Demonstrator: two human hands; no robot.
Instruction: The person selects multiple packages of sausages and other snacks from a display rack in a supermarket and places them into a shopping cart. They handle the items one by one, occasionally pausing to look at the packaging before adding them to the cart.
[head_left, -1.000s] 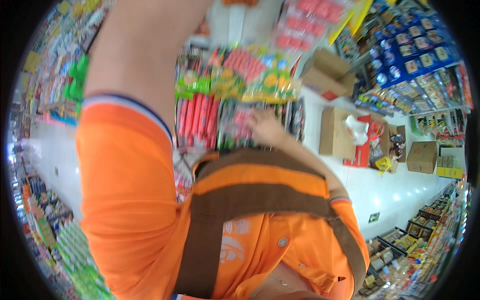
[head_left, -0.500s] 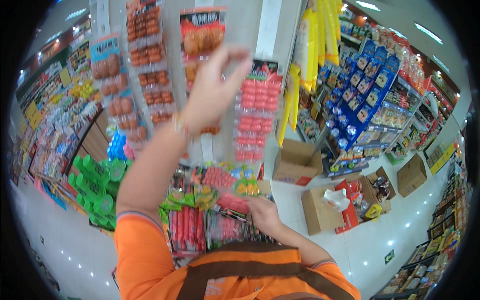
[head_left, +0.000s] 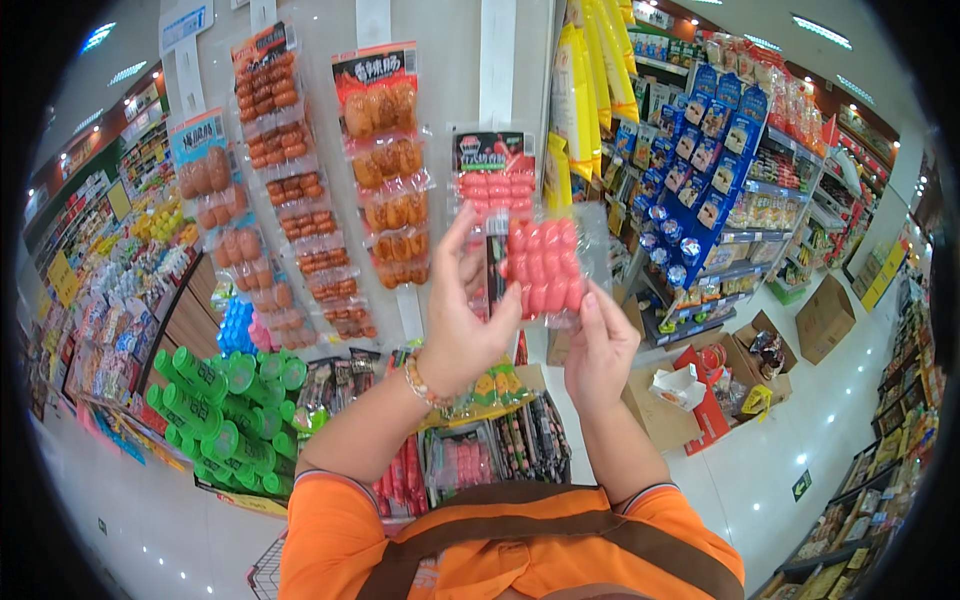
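In front of me at chest height, a clear flat pack of pink sausages (head_left: 545, 268) is held sideways, its dark header toward the left. My right hand (head_left: 602, 345) pinches its lower right corner between thumb and fingers. At the header end is my left hand (head_left: 462, 318), wearing a beaded bracelet; its thumb and fingers are apart, and the thumb overlaps the pack's lower left edge. Just behind hangs a strip of similar pink sausage packs (head_left: 495, 185), its lower part hidden by the held pack and my hands.
Strips of brown sausage packs (head_left: 385, 165) hang on the panel to the left. Below are a bin of assorted packs (head_left: 465, 455) and green-capped containers (head_left: 215, 400). Yellow bags (head_left: 572, 95) hang right of the panel. Cardboard boxes (head_left: 655, 410) stand on the floor at right.
My left hand has come down from the hanging strips. My right hand has risen from the bin with the sausage pack, bringing it up beside the left hand.
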